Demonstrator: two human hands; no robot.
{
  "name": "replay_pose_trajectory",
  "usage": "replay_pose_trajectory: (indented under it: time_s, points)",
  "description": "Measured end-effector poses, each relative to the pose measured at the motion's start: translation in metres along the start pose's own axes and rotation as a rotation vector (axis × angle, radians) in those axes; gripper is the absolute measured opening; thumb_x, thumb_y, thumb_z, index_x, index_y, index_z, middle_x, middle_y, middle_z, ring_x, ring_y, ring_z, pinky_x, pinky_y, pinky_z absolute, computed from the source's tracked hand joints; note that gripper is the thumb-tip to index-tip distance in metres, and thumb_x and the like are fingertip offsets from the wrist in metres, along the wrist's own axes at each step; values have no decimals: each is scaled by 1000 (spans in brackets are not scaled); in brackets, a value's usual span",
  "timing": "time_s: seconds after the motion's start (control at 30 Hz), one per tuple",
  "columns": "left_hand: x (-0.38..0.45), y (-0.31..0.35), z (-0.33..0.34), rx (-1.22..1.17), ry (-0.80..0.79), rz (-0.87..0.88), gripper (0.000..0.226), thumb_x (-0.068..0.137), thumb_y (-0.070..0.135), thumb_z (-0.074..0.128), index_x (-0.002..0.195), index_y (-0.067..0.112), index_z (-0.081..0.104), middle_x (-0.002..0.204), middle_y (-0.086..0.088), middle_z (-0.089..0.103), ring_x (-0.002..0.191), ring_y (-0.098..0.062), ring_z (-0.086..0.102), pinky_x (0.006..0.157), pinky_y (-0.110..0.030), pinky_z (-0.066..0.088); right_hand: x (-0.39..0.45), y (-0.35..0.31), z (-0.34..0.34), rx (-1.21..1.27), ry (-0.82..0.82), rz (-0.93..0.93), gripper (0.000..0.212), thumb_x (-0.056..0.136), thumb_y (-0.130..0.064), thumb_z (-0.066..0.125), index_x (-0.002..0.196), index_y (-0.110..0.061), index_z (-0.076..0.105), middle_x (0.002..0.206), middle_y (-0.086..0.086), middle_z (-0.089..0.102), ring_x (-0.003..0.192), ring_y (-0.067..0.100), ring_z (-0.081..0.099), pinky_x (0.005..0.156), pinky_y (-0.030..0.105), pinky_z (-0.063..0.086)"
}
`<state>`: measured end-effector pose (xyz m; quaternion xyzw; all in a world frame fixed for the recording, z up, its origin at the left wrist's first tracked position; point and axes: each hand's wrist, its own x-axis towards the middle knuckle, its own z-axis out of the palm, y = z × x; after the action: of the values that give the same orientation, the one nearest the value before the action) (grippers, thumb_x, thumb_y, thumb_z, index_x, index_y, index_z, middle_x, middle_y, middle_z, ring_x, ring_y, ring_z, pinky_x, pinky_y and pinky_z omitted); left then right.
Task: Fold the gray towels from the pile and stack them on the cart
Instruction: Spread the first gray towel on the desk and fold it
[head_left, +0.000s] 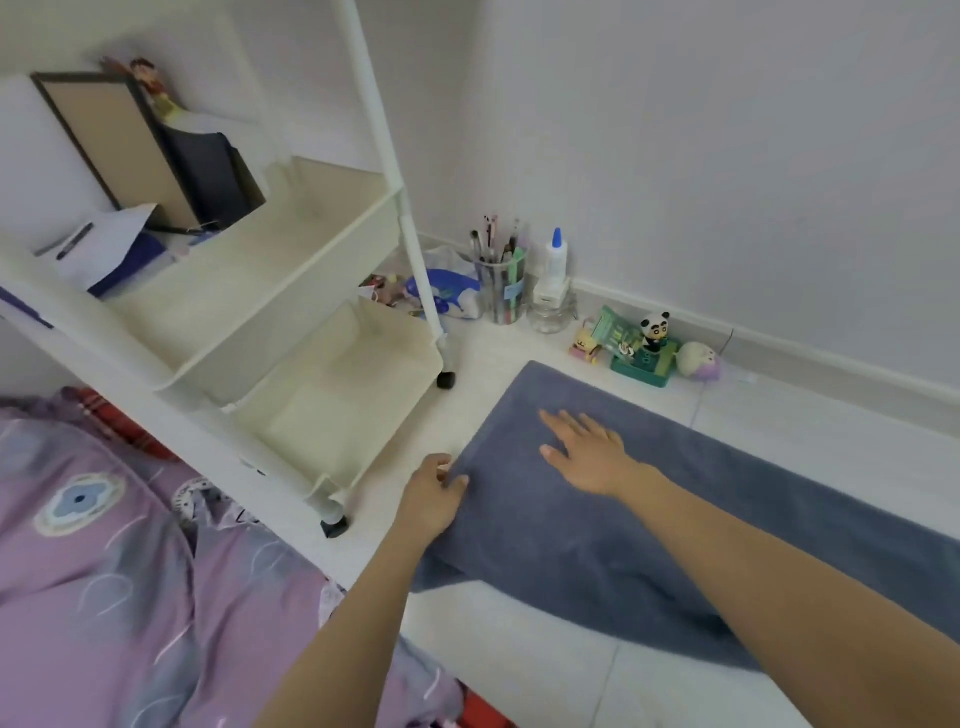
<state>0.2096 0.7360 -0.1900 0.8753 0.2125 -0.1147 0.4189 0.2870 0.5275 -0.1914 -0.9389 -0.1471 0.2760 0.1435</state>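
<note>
Lying flat and smooth on the floor, gray towel (649, 499); left hand (434, 499) pinches its edge, right hand (587, 452) presses flat.

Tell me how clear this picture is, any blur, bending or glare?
Head view: soft, even light, no glare; wide-angle bending curves the cart post and wall base; slight softness overall; left hand and right hand on the towel stay readable.
</note>
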Motion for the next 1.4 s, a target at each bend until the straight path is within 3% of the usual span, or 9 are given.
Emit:
replay_pose_trajectory:
  time_s: [0.1, 0.37, 0.5, 0.63, 0.8, 0.97, 1.1, 1.23, 1.4]
  points:
    - [0, -18, 12, 51, -35, 18, 34, 89, 22, 53, 123, 14, 53, 117, -9, 61, 99, -27, 59, 87, -36, 48, -8, 13, 23, -83, -43, 58, 50, 101, -46, 21, 149, -32, 22, 159, -3, 6, 145, 23, 7, 115, 45, 10]
    - [16, -18, 8, 208, 78, 110, 47, 95, 29, 50, 140, 22, 39, 128, -6, 53, 111, -25, 55, 87, -29, 41, 11, 36, 24, -85, -81, 132, 53, 101, -45, 17, 150, -35, 2, 159, -6, -10, 146, 23, -11, 117, 48, -4]
    - [5, -24, 18, 369, 74, 270, 42, 93, 36, 52, 133, 24, 48, 133, -3, 44, 123, -24, 40, 101, -34, 28, -13, 31, 41, -21, 208, 20, 48, 101, -43, 25, 144, -25, 36, 152, 0, 31, 139, 26, 23, 113, 41, 16]
    - [-15, -28, 38, 263, -61, 473, 30, 85, 42, 60, 105, 20, 64, 112, 4, 51, 108, -18, 47, 95, -32, 35, -73, 43, 75, 94, 500, -68, 40, 92, -43, 39, 96, -16, 69, 94, 1, 65, 91, 27, 60, 83, 37, 46]
    - [-39, -26, 65, 296, -388, 536, 41, 72, 51, 74, 109, 35, 62, 118, 20, 39, 116, -3, 31, 104, -22, 21, -142, 83, 108, 125, 471, 43, 43, 84, -57, 38, 90, -26, 68, 93, -12, 66, 88, 16, 61, 82, 28, 42]
    - [-38, -25, 77, 317, -298, 566, 26, 76, 39, 75, 101, 33, 71, 111, 21, 39, 115, -6, 33, 107, -29, 22, -177, 120, 132, 74, 428, 79, 39, 76, -63, 47, 103, -38, 61, 122, -10, 58, 115, 17, 48, 100, 29, 26]
    - [-36, -17, 79, 361, -284, 584, 13, 76, 37, 76, 87, 28, 75, 106, 19, 44, 111, -6, 37, 105, -32, 26, -177, 120, 128, 140, 532, 91, 20, 72, -43, 65, 78, -25, 71, 105, -3, 66, 98, 26, 60, 89, 37, 41]
    - [-33, -20, 75, 462, -458, 619, 38, 66, 48, 79, 97, 31, 66, 118, 23, 35, 116, -4, 25, 105, -22, 20, -180, 120, 128, 248, 585, 105, 15, 63, -20, 86, 72, -17, 74, 95, -4, 63, 89, 23, 58, 82, 38, 46]
    - [-32, -3, 67, 302, -413, 575, 12, 78, 28, 74, 74, 20, 66, 83, 10, 62, 83, -8, 55, 78, -25, 45, -190, 110, 105, 397, 472, 156, 8, 85, -25, 68, 78, -21, 66, 75, -17, 57, 76, 9, 54, 70, 18, 39]
